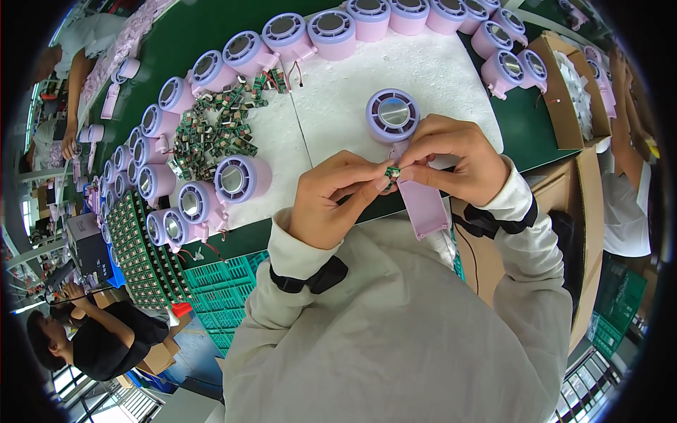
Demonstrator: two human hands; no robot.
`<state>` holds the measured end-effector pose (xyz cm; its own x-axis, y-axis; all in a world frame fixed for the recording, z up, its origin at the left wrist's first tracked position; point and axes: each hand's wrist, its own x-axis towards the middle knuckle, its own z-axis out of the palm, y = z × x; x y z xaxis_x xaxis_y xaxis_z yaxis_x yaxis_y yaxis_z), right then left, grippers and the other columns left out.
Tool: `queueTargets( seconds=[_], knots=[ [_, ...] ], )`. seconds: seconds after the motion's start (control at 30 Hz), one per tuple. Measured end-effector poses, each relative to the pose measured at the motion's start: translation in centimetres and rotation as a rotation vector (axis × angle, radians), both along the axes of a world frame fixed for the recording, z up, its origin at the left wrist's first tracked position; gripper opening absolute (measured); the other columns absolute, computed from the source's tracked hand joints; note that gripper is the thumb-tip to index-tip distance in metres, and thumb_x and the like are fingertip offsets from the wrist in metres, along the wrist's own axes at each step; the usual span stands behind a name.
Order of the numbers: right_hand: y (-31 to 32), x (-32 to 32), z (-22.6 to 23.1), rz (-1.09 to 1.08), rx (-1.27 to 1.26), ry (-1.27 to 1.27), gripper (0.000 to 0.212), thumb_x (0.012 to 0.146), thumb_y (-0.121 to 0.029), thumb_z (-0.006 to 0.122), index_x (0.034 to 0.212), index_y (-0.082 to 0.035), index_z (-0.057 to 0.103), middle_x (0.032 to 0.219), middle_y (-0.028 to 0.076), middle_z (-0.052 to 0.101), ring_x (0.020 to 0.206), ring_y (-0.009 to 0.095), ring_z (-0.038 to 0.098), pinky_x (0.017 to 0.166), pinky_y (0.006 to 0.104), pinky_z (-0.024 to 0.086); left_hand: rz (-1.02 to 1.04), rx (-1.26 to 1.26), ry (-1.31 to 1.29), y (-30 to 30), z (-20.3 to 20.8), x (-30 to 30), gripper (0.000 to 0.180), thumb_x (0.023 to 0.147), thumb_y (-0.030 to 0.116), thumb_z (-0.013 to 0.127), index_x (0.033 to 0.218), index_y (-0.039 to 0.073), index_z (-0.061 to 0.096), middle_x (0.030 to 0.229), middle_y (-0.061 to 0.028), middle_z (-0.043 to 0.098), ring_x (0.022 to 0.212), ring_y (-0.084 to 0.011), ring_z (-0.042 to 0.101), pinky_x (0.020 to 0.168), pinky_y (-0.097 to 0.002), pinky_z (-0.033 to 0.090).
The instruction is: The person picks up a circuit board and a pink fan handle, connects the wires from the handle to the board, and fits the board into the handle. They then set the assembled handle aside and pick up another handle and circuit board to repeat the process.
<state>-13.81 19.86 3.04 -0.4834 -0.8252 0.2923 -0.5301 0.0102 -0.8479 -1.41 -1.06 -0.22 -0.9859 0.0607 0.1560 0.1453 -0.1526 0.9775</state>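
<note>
My left hand pinches a small green circuit board between thumb and fingertips. Close against it, the thumb and fingers of my right hand are pressed together at the board's right edge; whatever they grip, perhaps a thin wire, is too small to make out. Just beyond my hands lies a purple handheld fan with a round silver centre. Its open, hollow pink handle reaches toward me under my right hand, past the table edge. My fingers partly hide where handle and fan head join.
A heap of small green circuit boards sits left on the white foam sheet. Several purple fans line the far and left edges. Panels of boards and a teal crate are at left; a cardboard box stands right. Other people work nearby.
</note>
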Motion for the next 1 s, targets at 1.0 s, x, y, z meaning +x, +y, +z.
queueTargets(
  seconds=[1.0],
  knots=[
    [-0.11, 0.49, -0.13, -0.041, 0.039, 0.064, 0.017, 0.079, 0.001, 0.08, 0.095, -0.003, 0.073, 0.087, 0.008, 0.066, 0.078, 0.021, 0.063, 0.063, 0.0311, 0.05, -0.015, -0.116, 0.001, -0.35, 0.11, -0.11, 0.023, 0.096, -0.006, 0.062, 0.117, -0.003, 0.069, 0.104, -0.0116, 0.064, 0.096, -0.0203, 0.072, 0.081, -0.0266, 0.059]
  ],
)
